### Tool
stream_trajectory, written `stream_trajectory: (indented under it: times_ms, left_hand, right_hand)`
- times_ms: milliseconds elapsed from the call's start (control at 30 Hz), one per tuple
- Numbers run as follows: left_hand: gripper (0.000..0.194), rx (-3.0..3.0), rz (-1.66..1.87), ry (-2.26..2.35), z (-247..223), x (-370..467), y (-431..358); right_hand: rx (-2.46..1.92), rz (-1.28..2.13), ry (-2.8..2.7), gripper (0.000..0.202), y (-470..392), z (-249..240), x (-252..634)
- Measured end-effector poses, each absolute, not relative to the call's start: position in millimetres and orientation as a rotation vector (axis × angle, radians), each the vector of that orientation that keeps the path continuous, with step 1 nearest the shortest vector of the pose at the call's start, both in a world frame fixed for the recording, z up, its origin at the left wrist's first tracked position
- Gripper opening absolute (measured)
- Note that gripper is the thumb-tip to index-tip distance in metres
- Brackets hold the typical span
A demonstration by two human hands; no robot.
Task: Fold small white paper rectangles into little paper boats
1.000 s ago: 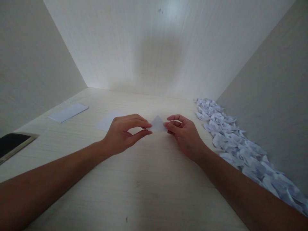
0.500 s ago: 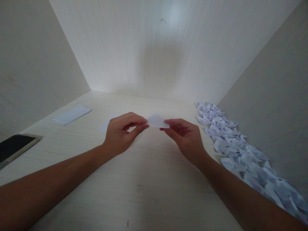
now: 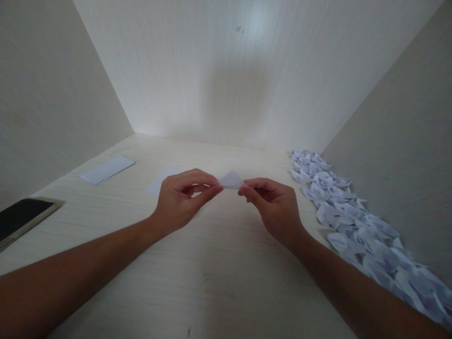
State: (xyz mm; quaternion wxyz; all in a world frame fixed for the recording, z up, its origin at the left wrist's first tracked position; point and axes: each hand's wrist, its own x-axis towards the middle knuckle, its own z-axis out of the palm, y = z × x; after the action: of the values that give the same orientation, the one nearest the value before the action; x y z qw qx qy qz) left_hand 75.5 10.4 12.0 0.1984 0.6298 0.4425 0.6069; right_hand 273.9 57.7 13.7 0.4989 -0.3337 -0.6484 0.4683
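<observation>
A small white piece of folded paper (image 3: 231,180), triangular with its point toward the back wall, is held above the table between my two hands. My left hand (image 3: 187,197) pinches its left corner between thumb and fingers. At the right corner, my right hand (image 3: 273,202) grips it the same way, its thumb along the near edge. Behind my left hand lies a flat white paper sheet (image 3: 155,186), partly hidden by the knuckles.
A stack of white paper (image 3: 108,169) lies at the back left. Nearer, at the left edge, is a phone (image 3: 24,216). Many folded paper pieces (image 3: 339,202) form a long pile along the right wall (image 3: 399,117). A back wall (image 3: 169,70) closes off the table (image 3: 212,282).
The right corner of the paper, which stuck out past my right fingers, is now tucked within their pinch. The paper looks more evenly triangular. Both hands sit slightly lower in view.
</observation>
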Motion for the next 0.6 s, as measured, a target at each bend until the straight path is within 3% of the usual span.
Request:
stream_trajectory:
  times_ms: [600]
  left_hand:
    - [0.007, 1.414, 1.614, 1.300, 11.2, 80.5, 11.9]
  right_hand:
    - [-0.854, 1.207, -1.470, 0.020, 57.9, 10.4, 269.9]
